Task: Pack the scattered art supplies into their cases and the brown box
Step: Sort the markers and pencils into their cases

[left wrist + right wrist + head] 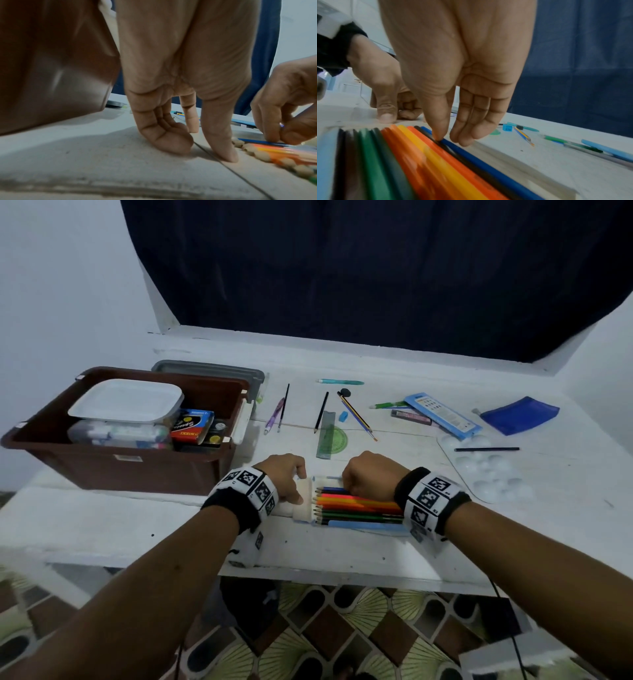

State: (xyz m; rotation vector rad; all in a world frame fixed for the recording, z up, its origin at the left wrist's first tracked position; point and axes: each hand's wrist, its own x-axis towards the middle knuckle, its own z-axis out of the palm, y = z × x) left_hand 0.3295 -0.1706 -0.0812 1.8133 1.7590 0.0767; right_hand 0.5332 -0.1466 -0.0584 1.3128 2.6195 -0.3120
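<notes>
An open case [368, 529] of coloured pencils [359, 505] lies near the table's front edge. My left hand [287, 481] steadies the case's left end. Its thumb [223, 152] presses flat on the pale flap [303, 498], and the other fingers curl down onto the table. My right hand [366, 477] is at the far side of the row. Its thumb [438, 134] and fingertips pinch the blue pencil [488, 165], which lies beside a black one. The brown box [113, 467] stands at the left and holds a white container [126, 400] and small packs.
Beyond the case lie a ruler [325, 436], a green protractor [339, 440], a black pencil [321, 412], a brush [358, 416], pens and a blue sharpener [343, 416]. At the right are a blue card pack [442, 414], a blue pouch [520, 414] and a clear palette [489, 470]. A grey lid [209, 371] sits behind the box.
</notes>
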